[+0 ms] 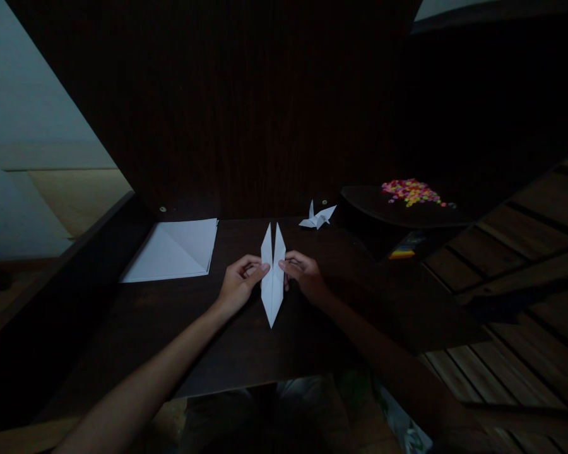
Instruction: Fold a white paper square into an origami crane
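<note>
Holding a folded paper [272,290] between two bare hands; taking the paper crane [318,219] as the landmark, this paper is nearer the person and to the left of it. Paper white, narrow, long, pointed at the near end; far end split into two slim points with a gap between. A crease runs down the middle. Left hand [240,280] pinched on the left edge, thumb on top, fingers curled at the side and partly hidden beneath. Right hand [307,275] likewise clamped on the right edge, thumb on top. Hands apart from each other, paper between them. Whether the paper touches the desk [236,359], cannot tell.

Crane itself white, on the desk close to the dark back panel [265,113]. Well left of the crane: a stack of white sheets [170,249], top one showing diagonal creases. Right of the crane: a dark shelf with a rounded edge [366,200], bearing a heap of small bits [411,191], pink, yellow and orange. Farther right and nearer than the crane, wooden slats [515,233]. Light dim throughout.
</note>
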`<state>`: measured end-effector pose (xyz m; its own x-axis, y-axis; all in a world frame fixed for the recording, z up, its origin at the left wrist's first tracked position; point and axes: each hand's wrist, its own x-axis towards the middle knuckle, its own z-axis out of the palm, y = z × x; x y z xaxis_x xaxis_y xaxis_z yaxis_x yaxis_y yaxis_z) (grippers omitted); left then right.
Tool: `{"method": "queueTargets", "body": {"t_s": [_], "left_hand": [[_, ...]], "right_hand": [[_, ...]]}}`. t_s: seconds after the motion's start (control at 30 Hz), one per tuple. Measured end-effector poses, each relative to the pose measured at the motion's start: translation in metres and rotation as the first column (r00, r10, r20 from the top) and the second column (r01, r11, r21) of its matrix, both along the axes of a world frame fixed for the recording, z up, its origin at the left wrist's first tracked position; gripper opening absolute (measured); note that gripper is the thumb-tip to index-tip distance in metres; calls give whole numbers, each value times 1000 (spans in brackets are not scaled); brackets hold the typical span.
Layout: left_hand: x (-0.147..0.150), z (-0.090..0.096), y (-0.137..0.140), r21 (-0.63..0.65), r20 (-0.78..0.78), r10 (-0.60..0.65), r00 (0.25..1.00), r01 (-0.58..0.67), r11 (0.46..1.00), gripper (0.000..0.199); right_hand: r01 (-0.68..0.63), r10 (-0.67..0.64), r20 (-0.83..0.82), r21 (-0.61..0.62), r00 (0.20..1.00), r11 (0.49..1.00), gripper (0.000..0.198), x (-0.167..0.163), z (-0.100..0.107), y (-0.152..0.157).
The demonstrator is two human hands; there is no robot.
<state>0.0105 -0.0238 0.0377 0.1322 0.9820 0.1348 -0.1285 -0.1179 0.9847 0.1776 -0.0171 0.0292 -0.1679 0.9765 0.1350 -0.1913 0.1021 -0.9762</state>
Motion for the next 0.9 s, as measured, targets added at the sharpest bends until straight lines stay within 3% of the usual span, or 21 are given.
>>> {"method": "queueTargets", "body": {"t_s": [0.17,0.33,0.57,0.7,0.9], "left_hand": [[3,-7,2,-22,77,40,996,-38,999,38],[2,-6,1,-13,17,-13,1000,13,1000,23],[-1,-7,3,-123,141,-45,989,62,990,19],[-3,-4,3,-105,121,-44,992,56,993,21],[-5,-1,3,-49,30,-66,997,68,996,23]], "right_hand": [[5,-5,1,-50,1000,999,27,0,-9,7],[68,-70,-50,-48,996,997,42,0,-12,10],[32,-33,-29,-33,999,999,17,4,-13,10],[-52,48,-101,-46,994,998,17,7,-14,11],[-42,44,-89,24,995,999,22,12,-19,13]]}}
